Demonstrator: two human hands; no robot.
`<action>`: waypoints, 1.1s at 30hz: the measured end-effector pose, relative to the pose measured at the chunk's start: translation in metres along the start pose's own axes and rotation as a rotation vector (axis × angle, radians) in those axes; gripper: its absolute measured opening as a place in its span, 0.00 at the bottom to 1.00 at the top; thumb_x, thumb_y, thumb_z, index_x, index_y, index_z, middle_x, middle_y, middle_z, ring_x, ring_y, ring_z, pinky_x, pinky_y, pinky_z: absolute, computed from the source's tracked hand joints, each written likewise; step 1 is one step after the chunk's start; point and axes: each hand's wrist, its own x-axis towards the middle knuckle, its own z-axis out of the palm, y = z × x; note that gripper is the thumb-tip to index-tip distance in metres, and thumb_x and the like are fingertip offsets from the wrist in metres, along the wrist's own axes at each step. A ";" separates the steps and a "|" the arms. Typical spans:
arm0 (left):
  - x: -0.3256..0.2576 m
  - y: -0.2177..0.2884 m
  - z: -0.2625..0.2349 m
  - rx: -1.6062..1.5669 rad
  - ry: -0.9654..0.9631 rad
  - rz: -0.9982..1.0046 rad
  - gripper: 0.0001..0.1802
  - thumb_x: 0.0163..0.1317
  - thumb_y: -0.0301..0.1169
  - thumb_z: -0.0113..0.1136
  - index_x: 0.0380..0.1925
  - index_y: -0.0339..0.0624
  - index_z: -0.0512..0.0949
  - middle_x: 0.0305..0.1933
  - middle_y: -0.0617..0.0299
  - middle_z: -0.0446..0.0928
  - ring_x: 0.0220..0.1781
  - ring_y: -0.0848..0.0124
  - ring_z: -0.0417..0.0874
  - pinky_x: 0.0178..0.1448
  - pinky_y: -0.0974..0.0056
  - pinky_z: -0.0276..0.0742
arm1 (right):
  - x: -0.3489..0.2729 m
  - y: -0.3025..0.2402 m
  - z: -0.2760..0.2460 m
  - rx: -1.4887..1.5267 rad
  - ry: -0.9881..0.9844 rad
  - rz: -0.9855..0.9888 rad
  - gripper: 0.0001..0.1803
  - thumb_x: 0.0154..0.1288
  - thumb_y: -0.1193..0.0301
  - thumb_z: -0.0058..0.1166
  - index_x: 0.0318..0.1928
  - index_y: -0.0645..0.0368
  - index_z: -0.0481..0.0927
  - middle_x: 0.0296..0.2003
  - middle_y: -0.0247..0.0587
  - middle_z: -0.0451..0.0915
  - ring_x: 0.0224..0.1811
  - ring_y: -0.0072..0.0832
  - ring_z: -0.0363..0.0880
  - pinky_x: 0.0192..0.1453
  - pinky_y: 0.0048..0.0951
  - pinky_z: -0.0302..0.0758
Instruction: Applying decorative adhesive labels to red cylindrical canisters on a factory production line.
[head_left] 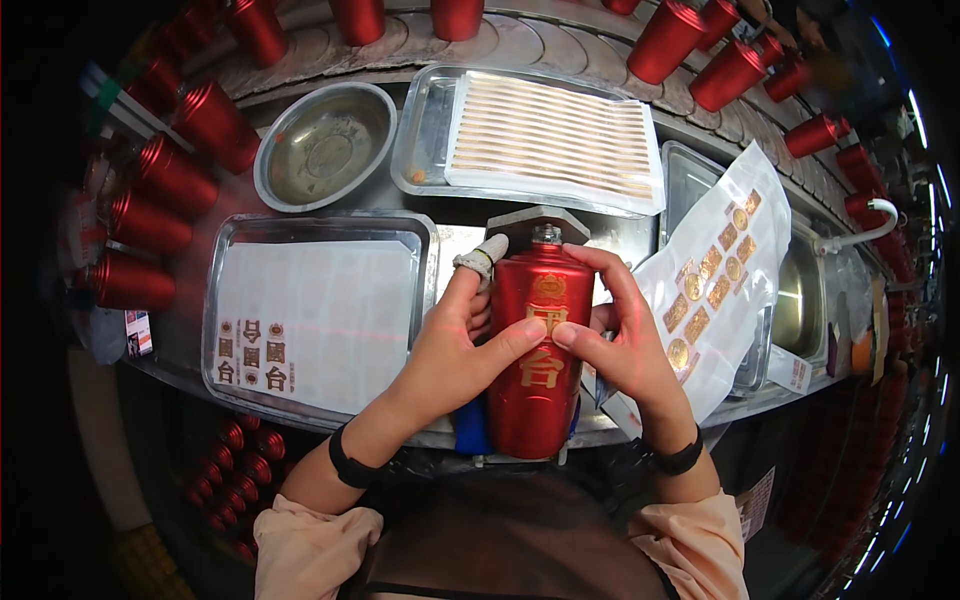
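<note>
At a metal worktable (pixel 630 234), left hand (pixel 452 350), right hand (pixel 632 352), grip closed around red bottle (pixel 538 375)

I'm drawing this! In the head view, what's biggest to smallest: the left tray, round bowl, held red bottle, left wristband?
1. Left tray
2. Red bottle, round bowl: unsure; bottle looks nearer
3. Left wristband

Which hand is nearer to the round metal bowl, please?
Left. The left hand is below and to the right of the bowl; the right hand is farther right, at the red bottle.
</note>
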 end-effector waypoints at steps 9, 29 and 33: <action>-0.010 -0.011 0.001 -0.067 0.004 0.028 0.51 0.64 0.32 0.68 0.76 0.34 0.43 0.72 0.40 0.60 0.73 0.58 0.67 0.73 0.58 0.64 | -0.008 -0.004 0.004 -0.080 0.010 -0.003 0.44 0.54 0.66 0.72 0.70 0.58 0.64 0.61 0.47 0.67 0.47 0.24 0.80 0.40 0.22 0.80; -0.025 -0.014 -0.005 0.009 -0.104 -0.057 0.56 0.60 0.34 0.71 0.77 0.38 0.41 0.74 0.43 0.58 0.75 0.58 0.63 0.77 0.55 0.56 | -0.028 0.004 0.011 0.080 -0.021 0.007 0.60 0.54 0.71 0.71 0.78 0.57 0.42 0.70 0.64 0.56 0.64 0.38 0.74 0.46 0.25 0.83; -0.026 -0.010 -0.006 0.033 -0.106 -0.075 0.57 0.59 0.33 0.72 0.77 0.38 0.41 0.75 0.43 0.57 0.76 0.59 0.63 0.77 0.55 0.56 | -0.029 0.005 0.004 0.089 -0.073 0.010 0.60 0.54 0.71 0.70 0.79 0.56 0.41 0.71 0.66 0.55 0.60 0.34 0.76 0.42 0.21 0.80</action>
